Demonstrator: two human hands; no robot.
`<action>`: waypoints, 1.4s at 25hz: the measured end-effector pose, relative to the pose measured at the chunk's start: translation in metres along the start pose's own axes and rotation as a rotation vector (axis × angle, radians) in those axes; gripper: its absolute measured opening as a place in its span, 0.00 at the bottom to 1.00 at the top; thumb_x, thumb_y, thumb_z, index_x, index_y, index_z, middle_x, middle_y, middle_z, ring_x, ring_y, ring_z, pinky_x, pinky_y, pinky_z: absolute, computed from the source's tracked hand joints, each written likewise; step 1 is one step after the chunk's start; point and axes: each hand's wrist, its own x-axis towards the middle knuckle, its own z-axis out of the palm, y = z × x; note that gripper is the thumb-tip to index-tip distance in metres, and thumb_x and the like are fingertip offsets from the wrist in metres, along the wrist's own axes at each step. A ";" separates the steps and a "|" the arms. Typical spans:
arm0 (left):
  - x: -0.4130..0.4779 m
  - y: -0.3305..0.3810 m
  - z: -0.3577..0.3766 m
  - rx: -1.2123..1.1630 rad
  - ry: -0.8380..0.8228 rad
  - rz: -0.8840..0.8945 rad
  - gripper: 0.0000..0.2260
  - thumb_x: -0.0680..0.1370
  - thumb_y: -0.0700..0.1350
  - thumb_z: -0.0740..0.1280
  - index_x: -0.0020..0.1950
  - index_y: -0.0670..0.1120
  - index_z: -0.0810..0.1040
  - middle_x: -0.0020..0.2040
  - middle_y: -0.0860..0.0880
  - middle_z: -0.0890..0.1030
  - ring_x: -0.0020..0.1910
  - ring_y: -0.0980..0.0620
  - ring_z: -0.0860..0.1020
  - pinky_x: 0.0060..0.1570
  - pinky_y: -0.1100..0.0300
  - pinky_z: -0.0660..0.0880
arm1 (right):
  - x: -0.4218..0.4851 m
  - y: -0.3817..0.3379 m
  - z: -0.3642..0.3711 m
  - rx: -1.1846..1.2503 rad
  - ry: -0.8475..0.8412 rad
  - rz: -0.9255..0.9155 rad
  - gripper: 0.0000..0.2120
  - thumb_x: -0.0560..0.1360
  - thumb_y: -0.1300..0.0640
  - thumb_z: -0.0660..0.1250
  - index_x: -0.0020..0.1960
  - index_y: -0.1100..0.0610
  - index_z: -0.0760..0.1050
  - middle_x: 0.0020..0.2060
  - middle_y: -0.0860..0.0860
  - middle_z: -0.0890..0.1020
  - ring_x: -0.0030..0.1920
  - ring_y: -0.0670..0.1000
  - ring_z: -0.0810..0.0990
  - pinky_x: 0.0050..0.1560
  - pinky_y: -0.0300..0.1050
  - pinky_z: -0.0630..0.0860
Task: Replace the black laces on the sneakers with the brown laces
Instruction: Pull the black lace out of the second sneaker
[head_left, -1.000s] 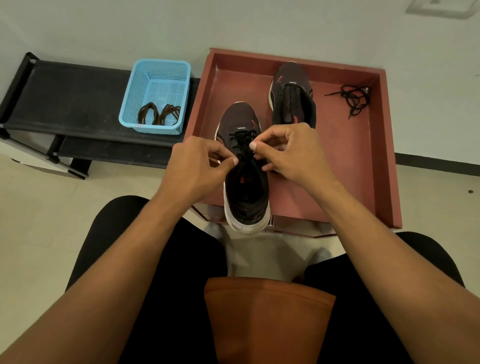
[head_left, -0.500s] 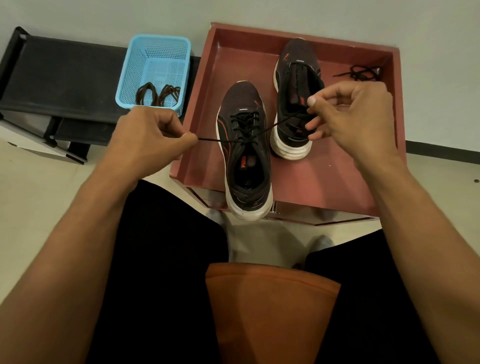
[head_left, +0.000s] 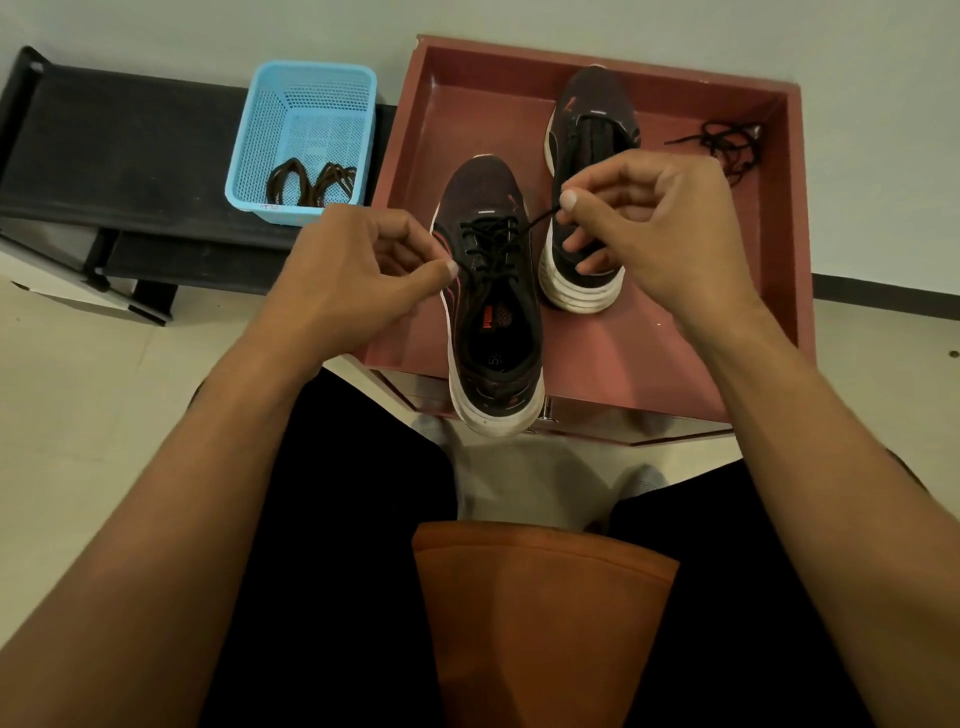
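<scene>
The near sneaker stands in the red tray with its heel over the front edge, and its black lace is still threaded in the eyelets. The left hand pinches one end of this lace between thumb and forefinger beside the shoe, and the right hand pinches the other end, lifted over the far sneaker. The brown laces lie in the blue basket on the black bench, and a loose black lace lies in the tray's far right corner.

The person has bare forearms, black legwear on both thighs and pale grey socks.
</scene>
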 end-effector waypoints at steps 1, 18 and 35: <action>-0.001 0.003 0.006 -0.021 -0.031 0.029 0.04 0.78 0.48 0.76 0.49 0.49 0.86 0.39 0.47 0.86 0.36 0.45 0.84 0.41 0.48 0.84 | 0.000 0.000 0.003 0.025 -0.034 0.000 0.06 0.79 0.59 0.75 0.55 0.61 0.84 0.42 0.55 0.88 0.39 0.53 0.89 0.38 0.48 0.85; 0.032 -0.008 0.039 0.293 0.049 0.157 0.04 0.75 0.56 0.78 0.48 0.59 0.87 0.38 0.63 0.79 0.35 0.62 0.77 0.37 0.68 0.67 | 0.002 0.013 0.024 -0.449 -0.298 -0.182 0.05 0.76 0.51 0.77 0.52 0.49 0.87 0.49 0.43 0.85 0.41 0.39 0.83 0.44 0.29 0.76; 0.034 -0.013 0.036 -0.059 -0.094 0.167 0.10 0.76 0.45 0.72 0.56 0.48 0.78 0.45 0.51 0.83 0.38 0.39 0.81 0.40 0.40 0.83 | 0.003 0.010 0.027 -0.169 -0.240 -0.047 0.05 0.75 0.62 0.75 0.45 0.54 0.83 0.39 0.45 0.86 0.37 0.44 0.85 0.37 0.33 0.78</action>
